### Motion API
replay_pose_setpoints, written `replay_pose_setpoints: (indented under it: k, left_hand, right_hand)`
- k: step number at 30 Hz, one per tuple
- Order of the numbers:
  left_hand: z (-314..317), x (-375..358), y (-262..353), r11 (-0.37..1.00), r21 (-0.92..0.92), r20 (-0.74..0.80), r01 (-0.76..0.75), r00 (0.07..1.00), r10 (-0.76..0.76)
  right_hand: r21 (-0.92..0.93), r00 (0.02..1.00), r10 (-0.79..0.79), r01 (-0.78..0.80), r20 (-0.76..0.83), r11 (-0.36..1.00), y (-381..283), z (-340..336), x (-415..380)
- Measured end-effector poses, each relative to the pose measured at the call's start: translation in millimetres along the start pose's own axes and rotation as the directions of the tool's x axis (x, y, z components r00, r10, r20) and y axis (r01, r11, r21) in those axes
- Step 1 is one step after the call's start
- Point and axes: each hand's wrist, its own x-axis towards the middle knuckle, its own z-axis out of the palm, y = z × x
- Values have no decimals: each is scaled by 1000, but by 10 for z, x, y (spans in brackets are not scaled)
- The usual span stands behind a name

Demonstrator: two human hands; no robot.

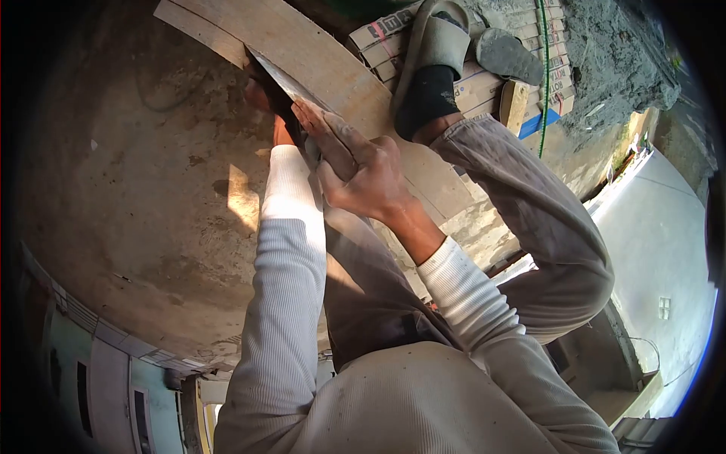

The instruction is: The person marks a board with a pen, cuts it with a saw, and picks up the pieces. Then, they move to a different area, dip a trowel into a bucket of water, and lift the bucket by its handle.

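Note:
A thin flat piece [279, 78], dark on its left face and pale along its upper edge, slants beside a long wooden board [325, 57]. My right hand [367, 170] holds its near end, with the fingers long and pressed together along it and the thumb below. On the left side of the same piece is my left hand [259, 96], largely hidden by it and in shadow, so its grip is unclear. A narrower wooden strip [200, 32] runs along the board's left edge.
My sandalled foot [435, 83] rests by stacked cardboard boxes [480, 94], with a loose sandal [508, 57] on them. A green cord [544, 83] crosses the boxes. Grey wet mortar [620, 57] lies at the upper right. The stained concrete floor [151, 181] spans the left.

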Motion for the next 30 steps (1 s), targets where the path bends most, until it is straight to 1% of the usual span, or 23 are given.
replay_pose_setpoints:
  k: [1, 3, 4, 5, 6, 7, 8, 9, 11, 13, 14, 15, 16, 18, 19, 20, 21, 22, 23, 24, 26, 29, 30]
  left_hand:
    - [18, -112, -118, 997, 73, 29, 14, 999, -16]
    - [0, 90, -188, 981, 195, 33, -18, 999, 12]
    - [6, 123, -243, 995, 103, 44, -7, 999, 3]
    - [18, 158, -312, 1000, 11, 54, 6, 999, -7]
    - [63, 270, -544, 991, -129, 70, -32, 997, 41]
    - [97, 293, -695, 995, -14, 46, -101, 994, 102]
    - [54, 310, -648, 980, 104, 24, -170, 985, 169]
    - [34, 274, -605, 998, -16, 34, -58, 998, 59]
    - [-3, -61, 74, 949, -257, 113, 181, 981, -156]
    - [-129, -72, 356, 927, -303, 143, 222, 972, -186]
    - [-151, -109, 433, 911, -326, 161, 252, 964, -210]
    - [-162, -192, 472, 894, -339, 195, 293, 951, -238]
    - [-215, -143, 427, 942, -238, 145, 237, 968, -207]
    - [-90, 57, 39, 988, -100, 63, 119, 992, -113]
    - [51, 158, -247, 996, -56, 36, 66, 997, -64]
    - [193, 223, -224, 1000, 24, -17, 17, 1000, -16]
    - [168, 236, -272, 990, 139, -56, -24, 998, 32]
    - [48, 221, -371, 962, 269, -91, -54, 993, 81]
    - [40, 283, -540, 943, 322, -47, -88, 993, 108]
    - [50, 207, -492, 983, 177, -19, -42, 999, 46]
    - [58, 98, -312, 990, -133, 55, 44, 998, -37]
    - [-105, 0, -115, 954, -225, 184, 197, 970, -157]
    - [-117, -58, -49, 956, -211, 197, 205, 967, -164]
  right_hand:
    - [21, 1000, 22, -22, 12, 1000, -82, -141, -94]
    - [47, 999, 20, -22, 51, 999, -338, -573, -433]
    - [-33, 997, -49, 50, 51, 998, -475, -822, -673]
    - [-94, 992, -68, 78, 103, 992, -468, -957, -779]
    - [-153, 984, -88, 111, 155, 982, -465, -1095, -884]
    - [-206, 973, -107, 150, 206, 967, -468, -1237, -990]
    - [-118, 983, -73, 94, 166, 989, -374, -1039, -944]
    - [-25, 991, -40, 43, 124, 999, -276, -839, -898]
    - [-103, 993, -121, 120, -1, 987, 91, -124, -375]
    - [-62, 994, -89, 85, -59, 994, 129, 130, -176]
    - [-16, 998, -54, 53, -32, 998, 108, 46, -148]
    - [-6, 998, 19, -19, 52, 1000, 16, -109, -223]
    - [-7, 986, 92, -91, 136, 996, -112, -287, -281]
    - [-35, 978, 98, -93, 183, 995, -474, -785, -785]
    - [-21, 992, 24, -22, 127, 1000, -422, -918, -852]
    - [-16, 996, -50, 51, 70, 999, -371, -1053, -913]
    - [23, 994, -90, 89, 60, 996, -351, -1092, -963]
    - [3, 995, -53, 53, 78, 999, -308, -944, -912]
    - [-20, 995, -16, 18, 97, 1000, -260, -794, -856]
    - [-43, 993, 20, -15, 115, 999, -210, -642, -803]
    - [-74, 998, -21, 26, 65, 997, 76, -117, -211]
    - [68, 999, -9, 11, -33, 998, 71, -34, -17]
    - [106, 999, 12, -7, -50, 994, 86, -49, -61]
